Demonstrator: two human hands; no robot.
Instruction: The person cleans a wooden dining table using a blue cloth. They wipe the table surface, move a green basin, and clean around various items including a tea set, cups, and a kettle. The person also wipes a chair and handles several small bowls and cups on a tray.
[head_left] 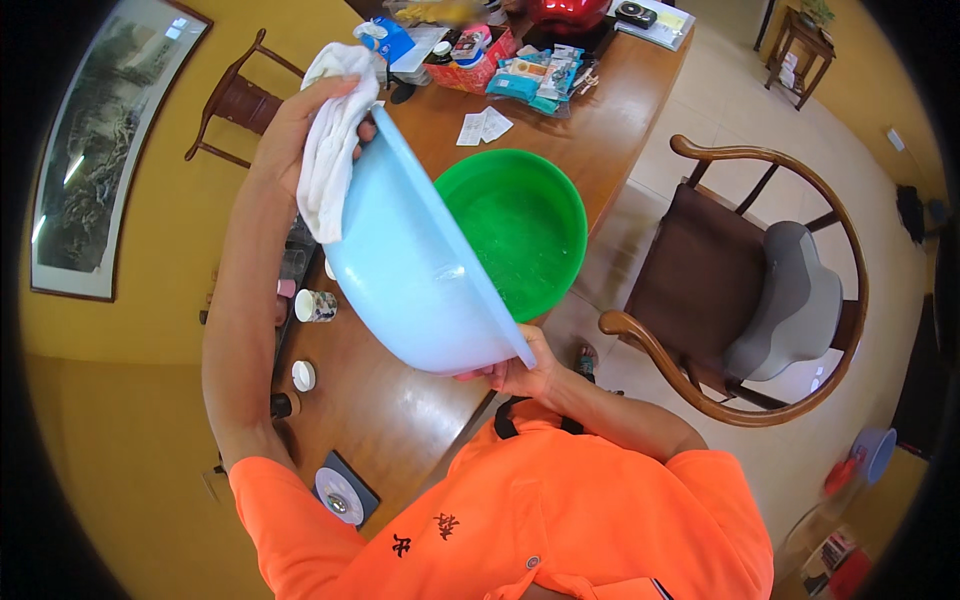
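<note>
A light blue plastic basin [410, 270] is tipped on its side above the table, its outer wall toward me and its rim facing right. My left hand [290, 125] is closed round a folded white towel [335, 150], which lies against the upper end of the basin; part of those fingers is hidden by the cloth. At the lower end, my right hand [530, 372] grips the rim from beneath. Just behind it a green basin [565, 200] with clear water in it stands on the wooden table, partly covered by the blue one.
On the wooden table [430, 440] are a patterned paper cup [317, 306], a white lid [303, 375] and a disc [340, 495]. Packets [540, 80] and a red box [475, 70] lie at the far end. A wooden armchair [690, 270] with a grey cushion stands right.
</note>
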